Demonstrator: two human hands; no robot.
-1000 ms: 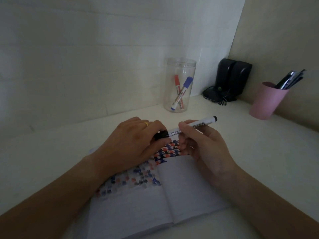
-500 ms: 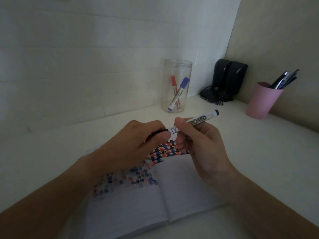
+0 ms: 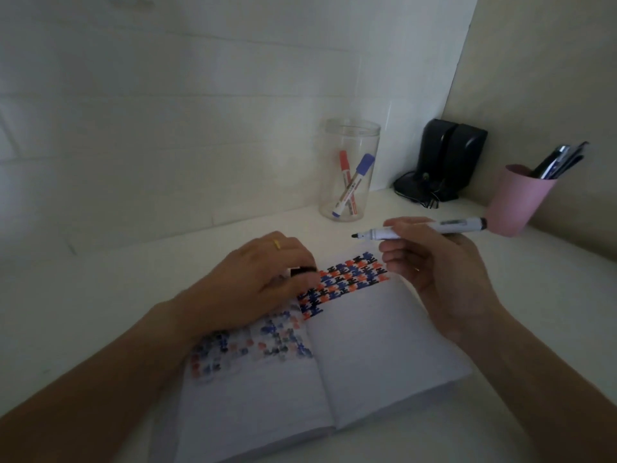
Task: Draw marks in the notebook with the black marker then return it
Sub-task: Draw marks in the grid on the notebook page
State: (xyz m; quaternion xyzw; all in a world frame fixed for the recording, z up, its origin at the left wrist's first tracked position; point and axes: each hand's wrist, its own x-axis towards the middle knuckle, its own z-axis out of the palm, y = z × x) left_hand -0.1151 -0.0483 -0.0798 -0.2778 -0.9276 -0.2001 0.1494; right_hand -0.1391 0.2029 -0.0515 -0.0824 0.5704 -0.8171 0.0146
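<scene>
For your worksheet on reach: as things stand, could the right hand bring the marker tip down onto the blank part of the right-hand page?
Probably yes. The right hand holds the uncapped black marker just above the notebook, nothing lying between.

My right hand [image 3: 437, 265] is raised a little above the page, palm turned toward me, thumb and fingertips pinching the barrel of the uncapped black marker [image 3: 420, 228] so it lies nearly level with its tip pointing left. My right forearm runs in from the lower right corner. My left hand [image 3: 263, 282] rests knuckles up at the top of the left page, fingers curled around the black cap [image 3: 68, 271], a ring on one finger. My left forearm comes in from the lower left.
</scene>
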